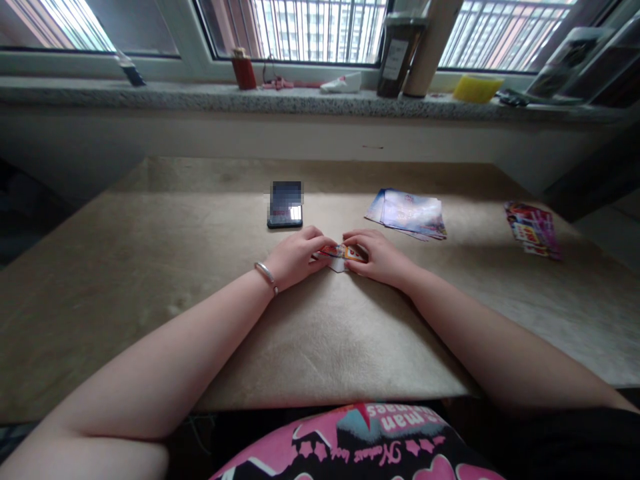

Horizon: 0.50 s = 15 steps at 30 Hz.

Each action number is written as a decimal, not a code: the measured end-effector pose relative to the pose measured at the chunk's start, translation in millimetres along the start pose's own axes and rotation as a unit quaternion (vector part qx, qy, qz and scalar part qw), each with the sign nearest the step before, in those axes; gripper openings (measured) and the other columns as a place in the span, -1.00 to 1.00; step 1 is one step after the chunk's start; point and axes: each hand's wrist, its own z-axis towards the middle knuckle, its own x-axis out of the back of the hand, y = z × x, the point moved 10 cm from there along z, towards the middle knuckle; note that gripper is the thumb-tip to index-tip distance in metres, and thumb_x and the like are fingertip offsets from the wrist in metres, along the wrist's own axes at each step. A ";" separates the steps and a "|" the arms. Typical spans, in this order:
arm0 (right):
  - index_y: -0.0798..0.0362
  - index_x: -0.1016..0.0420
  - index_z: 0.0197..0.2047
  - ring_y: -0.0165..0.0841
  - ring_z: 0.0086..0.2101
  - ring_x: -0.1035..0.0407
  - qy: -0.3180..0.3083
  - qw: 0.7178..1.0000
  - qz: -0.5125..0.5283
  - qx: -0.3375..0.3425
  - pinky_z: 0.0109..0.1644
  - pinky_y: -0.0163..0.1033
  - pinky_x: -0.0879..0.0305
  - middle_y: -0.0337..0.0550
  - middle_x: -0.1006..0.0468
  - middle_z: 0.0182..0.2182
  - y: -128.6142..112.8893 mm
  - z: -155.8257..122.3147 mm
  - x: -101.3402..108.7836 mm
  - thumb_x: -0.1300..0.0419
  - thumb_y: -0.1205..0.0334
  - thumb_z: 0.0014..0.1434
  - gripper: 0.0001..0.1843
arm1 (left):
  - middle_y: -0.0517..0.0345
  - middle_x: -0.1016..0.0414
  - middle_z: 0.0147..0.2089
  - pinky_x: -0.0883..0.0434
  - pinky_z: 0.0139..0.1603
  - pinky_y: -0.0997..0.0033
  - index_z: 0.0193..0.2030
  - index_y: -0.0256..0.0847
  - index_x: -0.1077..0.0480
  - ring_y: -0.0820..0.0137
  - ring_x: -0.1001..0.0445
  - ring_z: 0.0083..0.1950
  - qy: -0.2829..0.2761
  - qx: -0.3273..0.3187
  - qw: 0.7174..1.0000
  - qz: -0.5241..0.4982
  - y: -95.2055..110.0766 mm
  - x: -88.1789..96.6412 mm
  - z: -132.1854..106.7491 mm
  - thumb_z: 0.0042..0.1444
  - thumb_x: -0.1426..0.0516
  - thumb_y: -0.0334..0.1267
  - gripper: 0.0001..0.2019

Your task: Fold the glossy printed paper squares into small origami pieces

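Low over the middle of the table, both hands grip a small piece of folded printed paper point(339, 265), white at its near point and red and orange above. My left hand point(299, 256), with a silver bangle at the wrist, has its fingers closed on the paper's left side. My right hand point(379, 257) pinches the right side, thumb nearest me. The fingers hide parts of the paper. Just beyond my left hand lies a dark phone point(285, 205). Past my right hand is a loose stack of bluish-purple printed sheets point(413, 212).
Red and pink printed papers point(534, 230) lie fanned at the table's right side. Behind the tan table point(165, 267), a stone windowsill point(190, 97) carries a red lighter-like item point(243, 72), a dark lidded container point(397, 60) and a yellow object point(477, 89).
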 end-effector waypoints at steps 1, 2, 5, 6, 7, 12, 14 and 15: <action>0.05 -0.50 -0.10 -0.18 0.04 -0.32 -0.004 1.000 -0.001 0.004 0.16 -0.02 -0.20 0.00 -0.49 -0.01 -0.5 -0.1 -0.6 -0.26 0.21 0.02 -0.67 | 0.07 -0.37 -0.15 -0.39 -0.20 0.45 -0.03 -0.19 -0.42 0.43 -0.40 -0.21 0.001 -0.007 1.000 -0.014 1.9 0.2 0.0 0.10 -0.16 -0.31 -0.73; 0.05 -0.49 -0.10 -0.18 0.05 -0.31 -0.009 1.000 -0.003 0.008 0.17 0.00 -0.19 0.00 -0.48 0.00 -1.0 -0.1 -1.3 -0.26 0.21 0.02 -0.67 | 0.07 -0.36 -0.15 -0.39 -0.19 0.45 -0.02 -0.19 -0.42 0.43 -0.40 -0.20 0.001 -0.014 1.000 -0.027 3.7 0.2 0.0 0.11 -0.16 -0.32 -0.73; 0.05 -0.49 -0.14 -0.16 0.06 -0.29 -0.014 1.000 0.005 0.007 0.17 0.02 -0.17 0.02 -0.47 0.00 -0.2 -0.1 -1.9 -0.27 0.20 0.00 -0.69 | 0.07 -0.35 -0.15 -0.40 -0.17 0.47 -0.03 -0.19 -0.42 0.44 -0.39 -0.19 -0.001 -0.028 0.998 -0.057 8.0 0.5 -0.1 0.11 -0.16 -0.34 -0.74; 0.06 -0.48 -0.16 -0.17 0.05 -0.30 -0.010 1.000 0.014 0.005 0.17 0.01 -0.18 0.03 -0.47 0.00 0.6 0.0 -1.3 -0.28 0.21 -0.01 -0.70 | 0.07 -0.34 -0.15 -0.40 -0.17 0.48 -0.04 -0.20 -0.43 0.45 -0.39 -0.19 -0.002 -0.031 0.998 -0.063 8.9 0.3 -0.1 0.11 -0.16 -0.34 -0.75; 0.07 -0.46 -0.17 -0.17 0.04 -0.31 -0.005 1.000 0.026 0.004 0.16 0.01 -0.18 0.04 -0.47 0.00 1.2 0.2 -0.6 -0.29 0.22 -0.03 -0.69 | 0.06 -0.34 -0.15 -0.41 -0.17 0.48 -0.04 -0.22 -0.43 0.45 -0.39 -0.19 -0.004 -0.033 0.997 -0.069 9.5 0.2 -0.2 0.11 -0.16 -0.35 -0.75; 0.04 -0.40 -0.24 -0.19 0.00 -0.35 0.004 0.998 0.064 0.011 0.13 0.04 -0.19 -0.02 -0.51 -0.07 0.1 0.6 -0.2 -0.28 0.30 -0.06 -0.74 | 0.03 -0.36 -0.12 -0.41 -0.13 0.43 -0.04 -0.22 -0.42 0.43 -0.41 -0.17 -0.009 -0.014 0.998 -0.054 6.0 -1.3 -0.1 0.13 -0.13 -0.35 -0.76; 0.03 -0.40 -0.26 -0.18 0.01 -0.34 0.002 0.998 0.068 0.008 0.13 0.04 -0.19 -0.03 -0.52 -0.08 0.4 0.4 -0.4 -0.28 0.30 -0.06 -0.76 | 0.00 -0.39 -0.08 -0.41 -0.07 0.35 0.03 -0.23 -0.38 0.37 -0.41 -0.12 -0.008 0.010 1.000 -0.021 0.9 -0.8 0.2 0.13 -0.15 -0.31 -0.69; 0.04 -0.41 -0.25 -0.17 0.02 -0.34 0.002 0.998 0.068 0.005 0.13 0.04 -0.20 -0.03 -0.52 -0.08 0.8 0.3 -0.4 -0.28 0.30 -0.06 -0.76 | -0.02 -0.41 -0.07 -0.39 -0.03 0.29 0.06 -0.24 -0.35 0.33 -0.40 -0.08 -0.012 0.019 1.000 -0.003 -1.1 -1.1 0.4 0.12 -0.17 -0.28 -0.65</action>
